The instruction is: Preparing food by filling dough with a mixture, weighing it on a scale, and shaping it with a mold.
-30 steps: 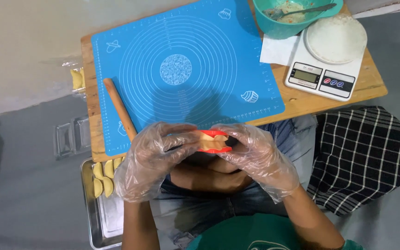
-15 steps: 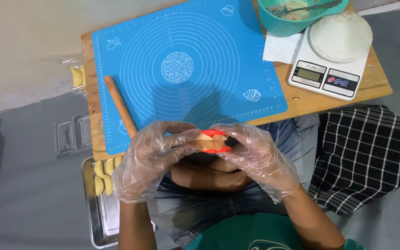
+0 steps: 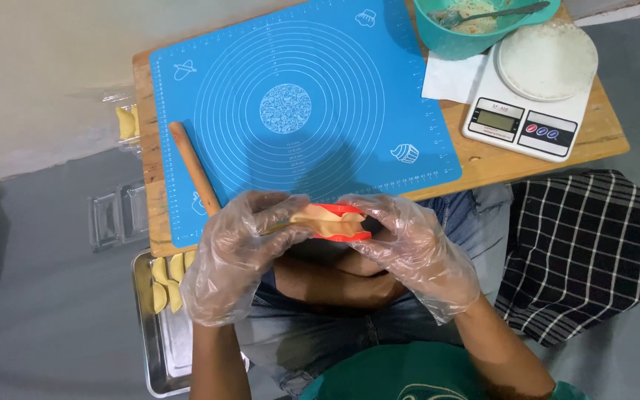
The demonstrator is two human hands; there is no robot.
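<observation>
Both gloved hands meet over the lap, just off the table (image 3: 483,159) edge. The left hand (image 3: 242,248) and right hand (image 3: 416,248) each curl their grip tight on 1 red mould (image 3: 342,226) with pale dough (image 3: 327,217) folded in it. On the table: 1 blue mat (image 3: 298,111), 1 rolling pin (image 3: 194,169), 1 scale (image 3: 520,122), 1 teal bowl (image 3: 475,30) of filling with 1 spoon (image 3: 505,12). 1 steel tray (image 3: 161,341) below holds several folded dumplings (image 3: 168,278).
</observation>
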